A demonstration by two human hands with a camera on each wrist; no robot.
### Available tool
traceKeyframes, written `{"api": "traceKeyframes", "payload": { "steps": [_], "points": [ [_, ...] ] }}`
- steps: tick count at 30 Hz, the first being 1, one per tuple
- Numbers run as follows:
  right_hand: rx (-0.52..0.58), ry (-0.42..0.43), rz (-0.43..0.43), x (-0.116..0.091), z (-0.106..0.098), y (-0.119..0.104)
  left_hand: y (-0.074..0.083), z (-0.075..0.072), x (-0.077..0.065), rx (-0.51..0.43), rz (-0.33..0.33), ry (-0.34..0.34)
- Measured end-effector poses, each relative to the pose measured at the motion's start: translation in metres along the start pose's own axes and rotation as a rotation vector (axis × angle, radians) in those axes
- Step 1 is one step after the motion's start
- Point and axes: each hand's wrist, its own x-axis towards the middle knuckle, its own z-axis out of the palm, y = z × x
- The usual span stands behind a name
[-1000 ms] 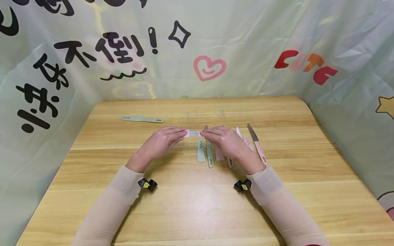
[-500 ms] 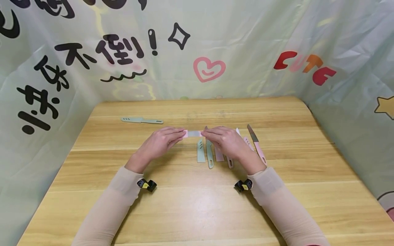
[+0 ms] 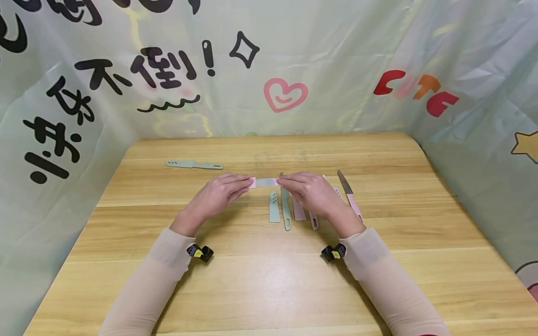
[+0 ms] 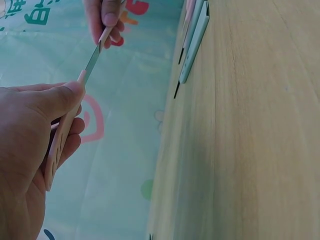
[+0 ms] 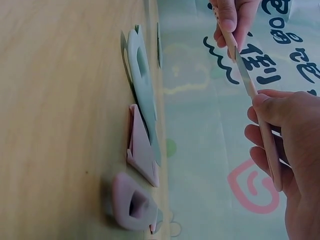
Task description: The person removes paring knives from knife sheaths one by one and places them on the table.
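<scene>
My left hand [image 3: 222, 190] pinches a slotted pink knife sheath [image 4: 65, 130] between thumb and fingers. My right hand [image 3: 308, 191] grips the pink handle [image 5: 270, 145] of a knife, level with the sheath. A stretch of the knife's grey blade [image 3: 265, 182] shows between the hands; its tip end is hidden in the sheath. Both are held above the table. Below the right hand lie a green sheath [image 3: 274, 207], a green-handled knife [image 3: 286, 210] and a pink sheath [image 3: 299, 212], partly covered by that hand in the head view.
A sheathed green knife [image 3: 193, 164] lies at the back left of the wooden table [image 3: 269, 280]. To the right, a pink-handled knife [image 3: 350, 193] with a bare dark blade lies slanted. A printed curtain [image 3: 336, 56] stands behind the table.
The hands have drawn slightly apart, the right one shifting a little rightward. More of the blade shows between sheath and handle. The knives and sheaths on the table stay in place.
</scene>
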Motion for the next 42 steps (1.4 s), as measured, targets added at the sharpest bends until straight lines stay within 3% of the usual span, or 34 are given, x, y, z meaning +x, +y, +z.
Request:
{"api": "traceKeyframes", "payload": {
  "steps": [42],
  "points": [
    [0.052,0.009,0.074,-0.0039,-0.0093,0.0102,-0.0040,-0.0096,-0.0036,0.020,-0.048,0.008]
  ]
}}
